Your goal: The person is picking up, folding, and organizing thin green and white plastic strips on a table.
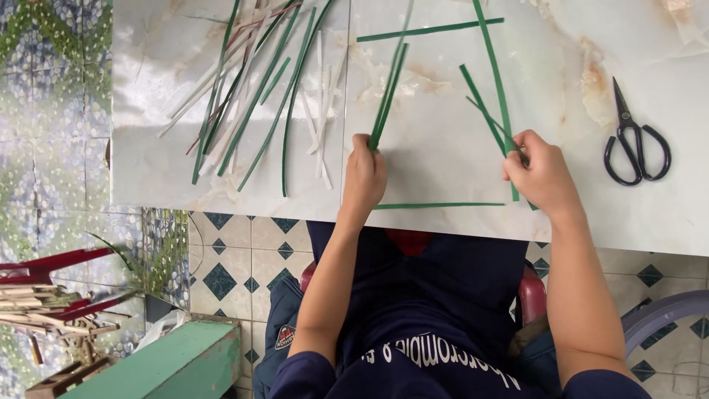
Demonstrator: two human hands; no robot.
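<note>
Both hands pinch green strips over the near edge of a marble tabletop.

Left hand (364, 176) fingers curled tight on the lower ends of a bunched pair of green strips (387, 92), near the front edge, mid-table. Right hand (541, 175) fingertips pinched on the crossing of the long green strip (496, 81) and shorter strips (480, 103). Loose strips lie flat: one (439, 205) along the front edge between the hands, one (428, 30) toward the far edge. No weave or knot visible, so the work looks barely begun; unused pile of green and white strips (251, 89) at the left side, black scissors (635, 144) at the right edge.
</note>
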